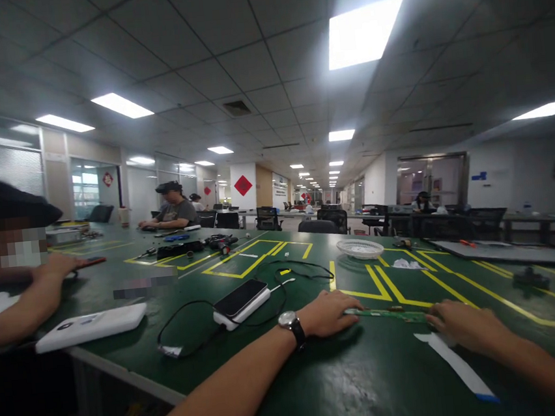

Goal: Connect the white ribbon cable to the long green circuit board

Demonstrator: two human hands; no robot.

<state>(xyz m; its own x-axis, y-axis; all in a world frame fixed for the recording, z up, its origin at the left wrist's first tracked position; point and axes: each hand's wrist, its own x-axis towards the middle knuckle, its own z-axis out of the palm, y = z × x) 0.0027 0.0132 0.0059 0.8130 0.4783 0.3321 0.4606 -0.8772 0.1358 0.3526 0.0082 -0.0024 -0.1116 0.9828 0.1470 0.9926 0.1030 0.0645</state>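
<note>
A long, narrow green circuit board [390, 315] stretches between my two hands, low over the green table. My left hand [324, 313], with a watch on its wrist, has its fingers closed on the board's left end. At the right end, the fingers of my right hand [463, 324] grip the same board. Below my right hand, a white flat ribbon cable [452, 364] with a blue tip lies on the table. A phone [247, 297] rests on a white power bank [241, 315] to the left of my left hand, with black cables around it.
A white basket [360, 248] and crumpled paper [407, 264] stand beyond the board. Yellow tape lines mark the table [334, 385]. A white device [92, 324] lies near the left edge, beside a seated person [15, 285]. Dark tools [219, 242] lie farther back.
</note>
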